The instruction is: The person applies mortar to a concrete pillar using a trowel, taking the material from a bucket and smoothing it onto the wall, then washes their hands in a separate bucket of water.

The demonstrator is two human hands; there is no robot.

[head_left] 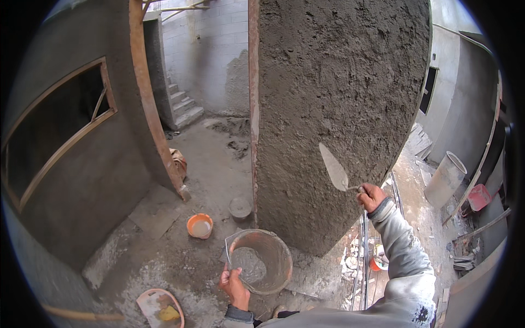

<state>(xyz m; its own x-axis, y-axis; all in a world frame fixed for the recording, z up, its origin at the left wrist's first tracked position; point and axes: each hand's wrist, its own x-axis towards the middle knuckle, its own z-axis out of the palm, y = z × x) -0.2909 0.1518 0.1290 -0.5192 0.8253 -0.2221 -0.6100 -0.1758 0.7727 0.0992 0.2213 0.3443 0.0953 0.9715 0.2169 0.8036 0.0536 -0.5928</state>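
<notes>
Head view: a rough grey wall [328, 82] stands over a stained floor [210, 177].

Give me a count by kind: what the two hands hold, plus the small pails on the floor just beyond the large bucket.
Trowel (right hand): 1
Large bucket (left hand): 1
Small pails (orange pail, grey pail): 2
Total: 4

Passage between post [155, 109] and wall [328, 76]; orange tub [204, 236] and grey pot [240, 218] stand before it. Bucket [283, 259] obstructs left hand's [235, 287] rightward path.
</notes>
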